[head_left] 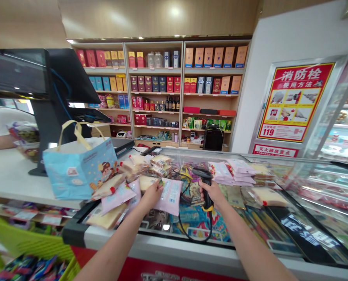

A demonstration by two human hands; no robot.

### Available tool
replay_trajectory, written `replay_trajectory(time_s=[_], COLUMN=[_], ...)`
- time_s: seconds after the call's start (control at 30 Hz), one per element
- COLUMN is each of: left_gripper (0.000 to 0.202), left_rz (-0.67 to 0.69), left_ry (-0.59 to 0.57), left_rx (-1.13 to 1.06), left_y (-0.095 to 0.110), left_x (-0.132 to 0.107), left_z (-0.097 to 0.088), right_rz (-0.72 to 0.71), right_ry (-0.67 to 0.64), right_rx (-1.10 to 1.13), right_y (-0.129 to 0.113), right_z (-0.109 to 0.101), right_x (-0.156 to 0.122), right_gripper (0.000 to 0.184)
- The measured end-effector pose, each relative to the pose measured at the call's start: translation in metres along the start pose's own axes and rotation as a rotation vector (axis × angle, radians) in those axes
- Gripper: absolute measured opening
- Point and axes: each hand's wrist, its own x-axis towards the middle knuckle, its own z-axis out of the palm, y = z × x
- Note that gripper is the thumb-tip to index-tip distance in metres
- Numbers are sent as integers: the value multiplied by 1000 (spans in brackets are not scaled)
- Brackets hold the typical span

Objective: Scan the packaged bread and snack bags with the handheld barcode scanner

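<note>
Left hand is pinching one pink packet, right hand is wrapping one black barcode scanner; one blue paper bag sits beside, contents unclear.

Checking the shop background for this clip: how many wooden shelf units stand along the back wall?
3: the left one, partly hidden by a black monitor; the middle one; and the right one, all side by side behind the glass-topped display counter.

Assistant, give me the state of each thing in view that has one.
Left hand, holding the pink packet
Right hand, gripping the black barcode scanner
Blue paper bag, upright, open, handles up
Scanner cable, slack, looped
Glass freezer lid, shut, packets lying on it
</note>
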Motion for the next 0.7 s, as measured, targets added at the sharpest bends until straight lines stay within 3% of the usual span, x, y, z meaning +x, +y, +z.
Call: replay_trajectory(time_s=[0.07,0.17,0.27,0.43,0.57,0.7], left_gripper=[17,28,43,45,42,39], left_rz=[-40,-114,-97,-16,34,88], left_ry=[42,-14,-19,160,160,192], left_rx=[-324,-828,-1129,-1208,-1120,-949], left_y=[6,23,38,30,9,0], left_x=[13,37,65,100,108,109], left_z=[1,1,7,31,44,48], right_rz=[-8,-58,-125,-165,-84,-33], right_ry=[-19,-38,-47,-101,-198,-231], right_rx=[14,33,41,-22,-111,-180], right_y=[-4,-14,-24,-21,-1,8], right_z=[1,8,19,32,33,39], right_x=[4,15,28,39,32,21], right_gripper=[31,32,33,33,33,33])
